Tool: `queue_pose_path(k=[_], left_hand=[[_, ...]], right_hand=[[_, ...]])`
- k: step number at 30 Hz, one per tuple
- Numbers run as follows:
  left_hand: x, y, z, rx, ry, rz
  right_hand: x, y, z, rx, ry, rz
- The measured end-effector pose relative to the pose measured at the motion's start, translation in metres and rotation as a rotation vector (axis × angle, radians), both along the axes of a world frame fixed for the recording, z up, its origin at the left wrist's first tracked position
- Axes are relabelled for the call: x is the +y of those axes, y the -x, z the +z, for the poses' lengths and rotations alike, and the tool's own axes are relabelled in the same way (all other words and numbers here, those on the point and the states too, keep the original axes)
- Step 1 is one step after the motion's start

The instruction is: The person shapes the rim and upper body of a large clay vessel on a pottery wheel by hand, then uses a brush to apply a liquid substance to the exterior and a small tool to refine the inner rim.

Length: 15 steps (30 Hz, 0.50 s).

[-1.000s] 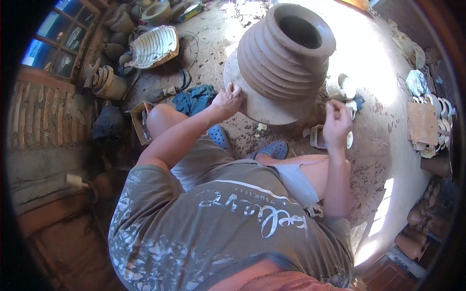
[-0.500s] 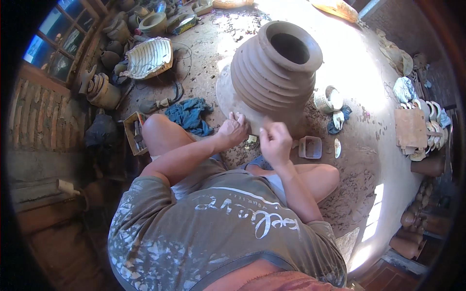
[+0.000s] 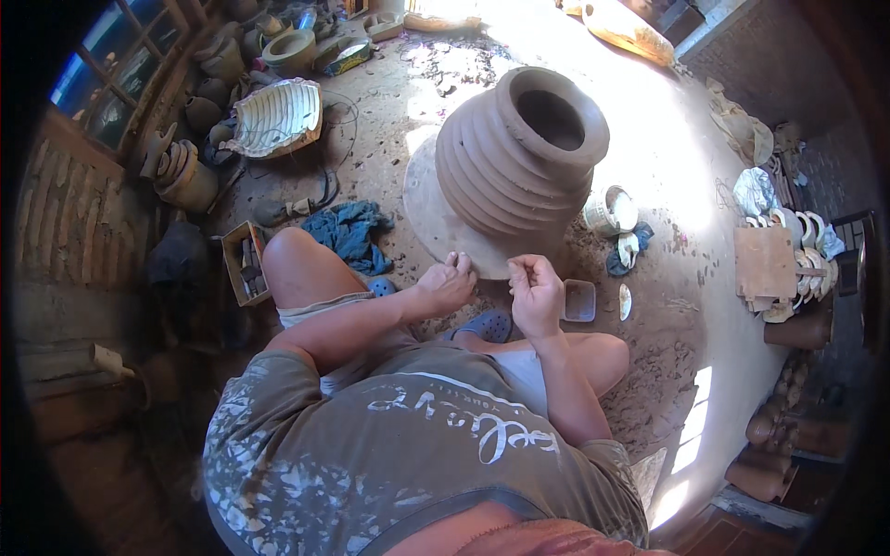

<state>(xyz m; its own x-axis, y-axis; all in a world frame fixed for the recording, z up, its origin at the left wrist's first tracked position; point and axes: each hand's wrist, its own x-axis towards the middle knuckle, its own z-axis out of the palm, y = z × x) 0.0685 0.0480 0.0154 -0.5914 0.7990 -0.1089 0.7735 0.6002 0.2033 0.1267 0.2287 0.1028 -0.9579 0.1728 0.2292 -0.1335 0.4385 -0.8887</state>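
- A big clay pot [image 3: 514,167] stands upright on a flat round board [image 3: 422,204], low over the floor [image 3: 389,120]. It has thick rings all around its sides and a round open mouth at the top.
- The person's left grip [image 3: 449,284] is at the near edge of the board, with its fingers bent. I cannot tell if it is spread or pressed together.
- The right grip [image 3: 538,295] is up near the same edge, a little to the right. Its thumb and fingers are pressed together at the tips; I cannot tell if something small is between them.
- A clear square tub [image 3: 579,301] sits just beside the right grip.
- A white bucket [image 3: 610,211] is right of the pot, with a dark blue rag [image 3: 619,259] near it.
- A crumpled blue cloth [image 3: 348,232] lies left of the board.
- An open box [image 3: 243,264] with things inside is by the person's left knee [image 3: 306,267].
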Motion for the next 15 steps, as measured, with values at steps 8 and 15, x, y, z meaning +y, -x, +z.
queue_pose_path(k=[8, 15], left_hand=[[-0.017, 0.008, 0.044, -1.232, -0.705, 0.098], [-0.013, 0.001, 0.067, -1.665, -0.657, 0.229]], right_hand=[[0.003, -0.012, 0.016, 0.103, -0.31, 0.266], [0.004, -0.013, 0.013, 0.259, -0.606, 0.456]])
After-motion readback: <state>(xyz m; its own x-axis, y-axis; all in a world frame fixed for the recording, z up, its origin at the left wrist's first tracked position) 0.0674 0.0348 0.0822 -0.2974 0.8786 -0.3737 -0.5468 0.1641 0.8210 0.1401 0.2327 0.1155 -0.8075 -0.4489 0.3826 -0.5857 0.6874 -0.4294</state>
